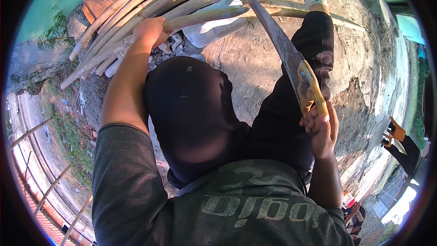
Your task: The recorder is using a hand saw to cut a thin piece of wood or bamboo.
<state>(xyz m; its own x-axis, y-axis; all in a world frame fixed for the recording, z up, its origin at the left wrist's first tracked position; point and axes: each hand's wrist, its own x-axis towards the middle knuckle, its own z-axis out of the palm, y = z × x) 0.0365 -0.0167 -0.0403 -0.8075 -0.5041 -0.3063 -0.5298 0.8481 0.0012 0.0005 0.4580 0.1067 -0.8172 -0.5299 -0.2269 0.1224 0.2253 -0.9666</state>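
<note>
One handsaw (pixel 286 50) gripped by the right hand (pixel 323 130), one bamboo pole (pixel 205 17) clasped by the left hand (pixel 149 32), many poles (pixel 145 7) heaped at the ground's far-left edge (pixel 75 29)

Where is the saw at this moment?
In the head view, the saw is right of centre, its handle in the right hand and its blade angled up and left toward the poles.

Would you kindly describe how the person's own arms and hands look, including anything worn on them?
The left hand and right hand are bare, with no gloves visible. Short, dark grey sleeves belong to a T-shirt with pale printing; below them the forearms are uncovered, with no watch visible.
</note>
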